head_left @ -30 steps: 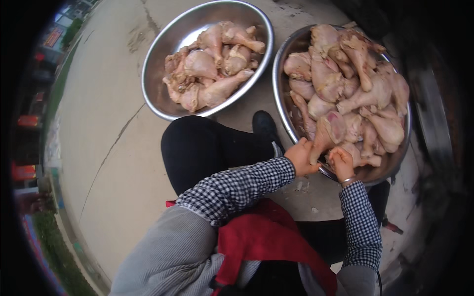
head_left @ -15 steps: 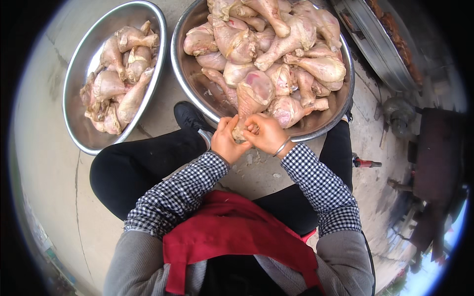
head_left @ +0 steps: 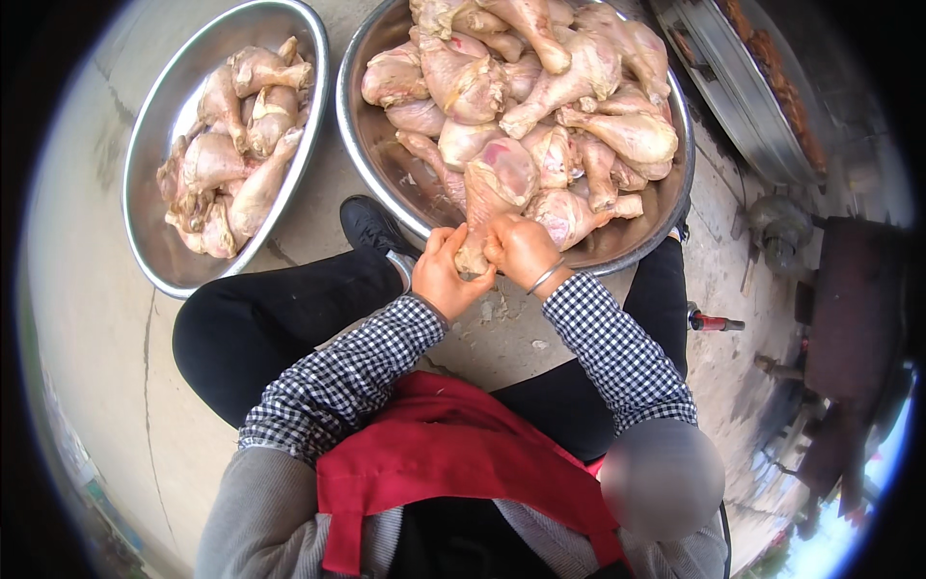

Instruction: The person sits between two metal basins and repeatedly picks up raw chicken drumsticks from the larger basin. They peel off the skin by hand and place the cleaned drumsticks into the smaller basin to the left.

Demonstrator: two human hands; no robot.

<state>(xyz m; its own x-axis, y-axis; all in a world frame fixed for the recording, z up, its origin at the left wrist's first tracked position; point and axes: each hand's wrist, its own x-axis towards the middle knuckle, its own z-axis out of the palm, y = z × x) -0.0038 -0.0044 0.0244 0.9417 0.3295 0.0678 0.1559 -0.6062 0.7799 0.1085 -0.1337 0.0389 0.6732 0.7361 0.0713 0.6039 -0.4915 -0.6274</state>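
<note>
Gripping raw chicken drumstick (head_left: pixel 490 198) in left hand (head_left: pixel 449 277); touching it with curled right hand (head_left: pixel 524 254), can't tell if grasping; at 7 o'clock rim of heaped steel basin (head_left: pixel 666 207).

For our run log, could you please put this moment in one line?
left hand: holds drumstick | right hand: touches it | right basin: more drumsticks | left basin: fewer drumsticks
</note>
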